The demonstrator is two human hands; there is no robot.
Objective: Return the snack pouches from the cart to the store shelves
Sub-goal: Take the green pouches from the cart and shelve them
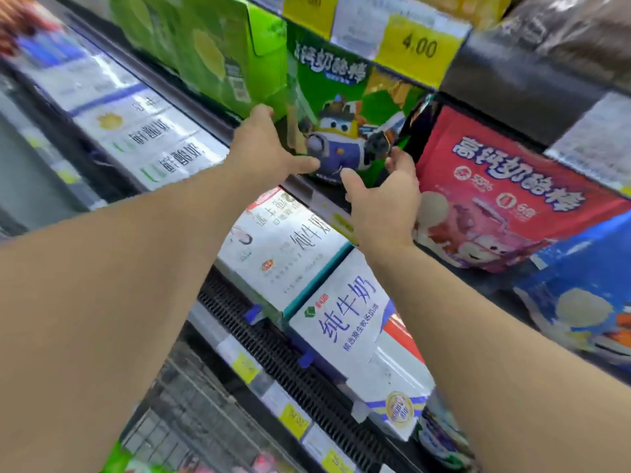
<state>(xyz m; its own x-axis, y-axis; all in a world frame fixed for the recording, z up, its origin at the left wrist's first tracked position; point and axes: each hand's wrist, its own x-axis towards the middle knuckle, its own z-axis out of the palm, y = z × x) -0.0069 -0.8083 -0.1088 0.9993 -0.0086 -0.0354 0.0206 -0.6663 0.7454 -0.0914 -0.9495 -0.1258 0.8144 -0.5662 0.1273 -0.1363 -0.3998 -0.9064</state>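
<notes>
A green snack pouch [345, 97] with a cartoon robot stands upright on the shelf between green boxes and a red pouch. My left hand [269, 148] holds its lower left edge, thumb across the front and fingers behind. My right hand [386, 196] grips the lower right corner, fingers curled at the pouch's side. A red snack pouch [512, 186] leans just to the right, with a blue pouch [580, 302] beyond it. The wire cart [191, 421] is at the bottom, and green and pink packs [119, 459] show at its edge.
Green boxes [205, 46] fill the shelf to the left of the pouch. Yellow price tags [420, 46] hang from the shelf above. White milk cartons [345, 322] sit on the shelf below my hands, over a black grille [273, 339].
</notes>
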